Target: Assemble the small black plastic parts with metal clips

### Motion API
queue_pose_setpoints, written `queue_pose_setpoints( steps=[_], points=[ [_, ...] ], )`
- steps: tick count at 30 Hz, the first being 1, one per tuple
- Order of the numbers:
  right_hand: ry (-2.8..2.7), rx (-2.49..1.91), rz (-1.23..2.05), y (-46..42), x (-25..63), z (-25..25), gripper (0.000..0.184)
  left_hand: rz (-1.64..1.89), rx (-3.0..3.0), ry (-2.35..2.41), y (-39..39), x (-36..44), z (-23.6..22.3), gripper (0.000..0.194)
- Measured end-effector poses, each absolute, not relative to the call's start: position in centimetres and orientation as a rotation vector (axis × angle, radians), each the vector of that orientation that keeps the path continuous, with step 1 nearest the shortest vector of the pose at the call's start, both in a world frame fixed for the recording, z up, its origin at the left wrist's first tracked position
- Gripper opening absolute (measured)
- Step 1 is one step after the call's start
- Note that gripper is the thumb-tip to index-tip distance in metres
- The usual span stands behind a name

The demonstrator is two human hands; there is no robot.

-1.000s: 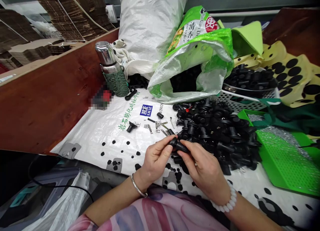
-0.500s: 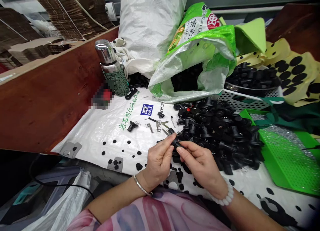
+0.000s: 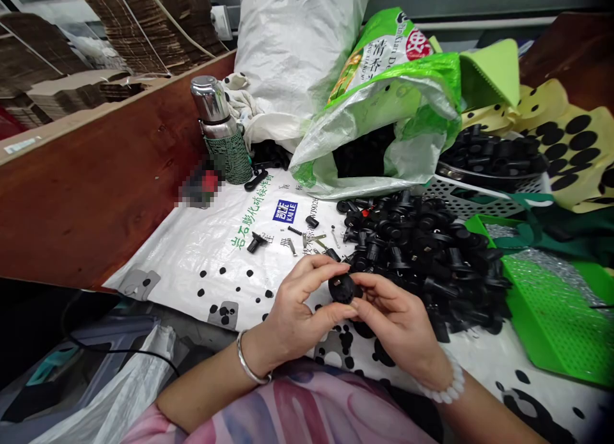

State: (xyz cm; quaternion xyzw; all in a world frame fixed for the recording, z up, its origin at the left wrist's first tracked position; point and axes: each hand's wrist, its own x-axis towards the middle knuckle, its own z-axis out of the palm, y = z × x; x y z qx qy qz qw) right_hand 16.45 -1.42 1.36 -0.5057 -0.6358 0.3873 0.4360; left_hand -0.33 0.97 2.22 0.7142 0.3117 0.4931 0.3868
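Just now the left hand [image 3: 300, 309] and the right hand [image 3: 398, 319] have turned the round black plastic part [image 3: 341, 288], so that its round face looks up. Both hands hold this one part with the fingertips, closed narrow around it, in the lower middle of the view. Just to the right lies a black heap of parts [image 3: 426, 258], too many for counting. On the printed woven sheet [image 3: 192, 252], upper left of the hands, I count one single black part [image 3: 256, 241] and one spring [image 3: 295, 230].
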Motion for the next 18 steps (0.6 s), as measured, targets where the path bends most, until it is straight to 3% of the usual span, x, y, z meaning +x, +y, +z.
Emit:
queue_pose_setpoints(
  steps=[8,18],
  points=[
    [-1.663,-1.224,0.461,-2.2,16.2,-0.3,0.023,1.269,1.757,0.852,0.9,0.6,3.3,0.04],
    [-1.575,-1.252,0.613,-2.9,16.1,-0.8,0.024,1.21,1.825,0.776,0.7,0.6,3.2,0.04]
  ],
)
